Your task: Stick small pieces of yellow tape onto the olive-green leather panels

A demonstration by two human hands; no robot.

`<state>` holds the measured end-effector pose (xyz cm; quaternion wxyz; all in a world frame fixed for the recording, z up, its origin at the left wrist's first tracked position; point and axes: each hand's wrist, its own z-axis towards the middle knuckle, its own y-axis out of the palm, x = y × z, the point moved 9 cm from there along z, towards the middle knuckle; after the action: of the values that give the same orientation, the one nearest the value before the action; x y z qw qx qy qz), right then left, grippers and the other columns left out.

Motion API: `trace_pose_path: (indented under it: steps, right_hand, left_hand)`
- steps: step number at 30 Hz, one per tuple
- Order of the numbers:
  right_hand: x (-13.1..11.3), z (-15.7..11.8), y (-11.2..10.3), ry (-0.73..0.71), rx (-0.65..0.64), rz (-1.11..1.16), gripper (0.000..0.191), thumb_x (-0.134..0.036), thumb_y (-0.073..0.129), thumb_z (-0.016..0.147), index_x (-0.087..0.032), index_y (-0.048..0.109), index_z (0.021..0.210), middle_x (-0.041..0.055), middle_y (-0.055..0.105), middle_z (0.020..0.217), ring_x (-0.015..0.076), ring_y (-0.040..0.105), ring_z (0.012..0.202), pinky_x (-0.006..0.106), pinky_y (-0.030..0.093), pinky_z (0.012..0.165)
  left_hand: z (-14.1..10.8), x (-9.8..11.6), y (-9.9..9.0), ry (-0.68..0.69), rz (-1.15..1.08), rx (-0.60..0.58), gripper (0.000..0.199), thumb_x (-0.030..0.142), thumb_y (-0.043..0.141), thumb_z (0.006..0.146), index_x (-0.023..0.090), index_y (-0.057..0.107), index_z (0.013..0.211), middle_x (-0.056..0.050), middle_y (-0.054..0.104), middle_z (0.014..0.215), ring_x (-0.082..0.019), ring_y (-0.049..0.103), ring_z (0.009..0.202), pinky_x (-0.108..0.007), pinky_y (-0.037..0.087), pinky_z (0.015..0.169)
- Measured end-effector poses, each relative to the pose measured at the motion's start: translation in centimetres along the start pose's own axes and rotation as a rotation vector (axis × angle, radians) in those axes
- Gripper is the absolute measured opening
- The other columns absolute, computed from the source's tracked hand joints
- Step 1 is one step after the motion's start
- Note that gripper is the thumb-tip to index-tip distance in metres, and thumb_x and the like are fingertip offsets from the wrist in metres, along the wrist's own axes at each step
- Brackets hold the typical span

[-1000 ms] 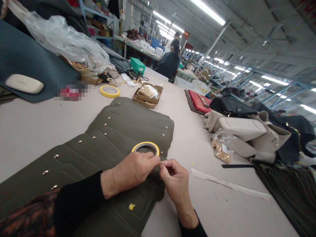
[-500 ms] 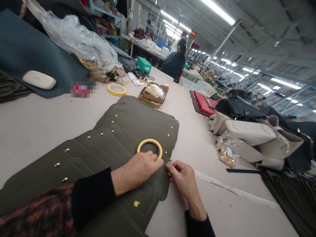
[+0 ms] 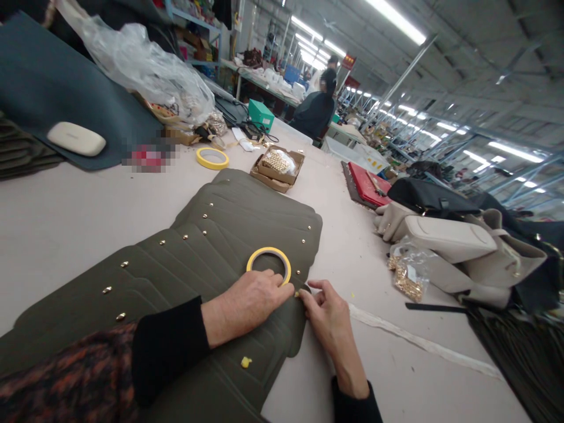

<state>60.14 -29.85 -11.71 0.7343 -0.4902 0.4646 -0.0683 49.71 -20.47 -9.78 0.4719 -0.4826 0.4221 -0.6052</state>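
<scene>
Dark olive quilted panels [image 3: 176,276] with small gold studs lie overlapped on the table. My left hand [image 3: 251,302] rests on them, its fingers curled round the near edge of a yellow tape roll [image 3: 269,251]. At the panel's right edge is my right hand [image 3: 324,308], thumb and index finger slightly apart beside a tiny yellow piece [image 3: 296,293] near my left fingertips. Whether the right fingers grip the panel edge is unclear. A crumpled yellow bit [image 3: 245,362] sits on the panel below my left hand.
Another tape roll [image 3: 212,158] and a cardboard box of gold studs [image 3: 277,167] stand behind the panels. On the right are beige bags [image 3: 449,235], a bag of gold parts [image 3: 408,279] and stacked dark pieces [image 3: 520,352]. A person [image 3: 315,111] sits farther back.
The right thumb and index finger have parted a little at the panel edge. My left hand stays by the tape roll. The whole view has shifted slightly.
</scene>
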Motion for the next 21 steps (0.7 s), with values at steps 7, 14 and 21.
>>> trace_pose_path:
  steps: [7, 14, 21]
  right_hand:
    - [-2.4, -1.5, 0.8, -0.332, -0.032, -0.158, 0.02, -0.021, 0.049, 0.087, -0.019, 0.068, 0.085, 0.0046, 0.067, 0.076, 0.0166, 0.062, 0.067, 0.026, 0.045, 0.066]
    - [-1.3, -0.3, 1.4, -0.051, 0.017, -0.265, 0.016, -0.022, 0.054, 0.081, -0.019, 0.067, 0.074, 0.0041, 0.069, 0.07, 0.0171, 0.062, 0.062, 0.026, 0.042, 0.061]
    - [-1.0, -0.1, 1.8, 0.052, -0.148, -0.08, 0.018, -0.022, 0.056, 0.077, -0.019, 0.069, 0.065, 0.0008, 0.069, 0.061, 0.0163, 0.063, 0.058, 0.024, 0.039, 0.054]
  left_hand:
    - [-0.2, -0.3, 0.1, 0.004, -0.016, 0.022, 0.006, 0.014, 0.051, 0.091, 0.019, 0.052, 0.087, -0.002, 0.06, 0.083, -0.02, 0.057, 0.074, -0.031, 0.047, 0.062]
    - [-0.3, -0.2, -0.7, 0.04, -0.025, 0.087, 0.009, 0.011, 0.048, 0.09, 0.018, 0.052, 0.087, -0.002, 0.059, 0.081, -0.018, 0.056, 0.073, -0.028, 0.046, 0.062]
    - [-1.0, -0.9, -3.7, 0.07, -0.132, 0.346, 0.018, 0.017, 0.039, 0.096, 0.018, 0.056, 0.096, -0.001, 0.06, 0.078, -0.013, 0.059, 0.074, -0.021, 0.047, 0.067]
